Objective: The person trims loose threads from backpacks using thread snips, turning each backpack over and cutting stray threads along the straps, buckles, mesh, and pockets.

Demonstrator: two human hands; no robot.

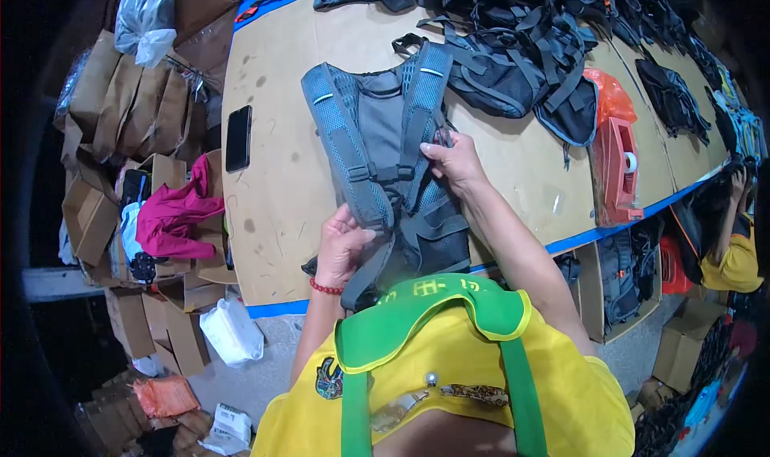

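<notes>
A grey-blue backpack (385, 108) lies on the table with its padded mesh shoulder straps facing up. A buckled chest strap (381, 172) joins the two shoulder straps. My left hand (343, 244), with a red bead bracelet at the wrist, is closed on the lower end of the left shoulder strap (371, 206). My right hand (457, 164) is closed beside the right shoulder strap (423, 80), its thumb touching the strap's edge. Something small and dark shows at its fingers, too small to name. The backpack's lower part is partly hidden by my green apron.
More dark backpacks (497, 76) are piled along the table's (273, 216) far side. A phone (239, 139) lies at left, and a red tape dispenser (618, 172) stands at right. Cardboard boxes (88, 216) flank the table. Another person's yellow sleeve (734, 264) is at far right.
</notes>
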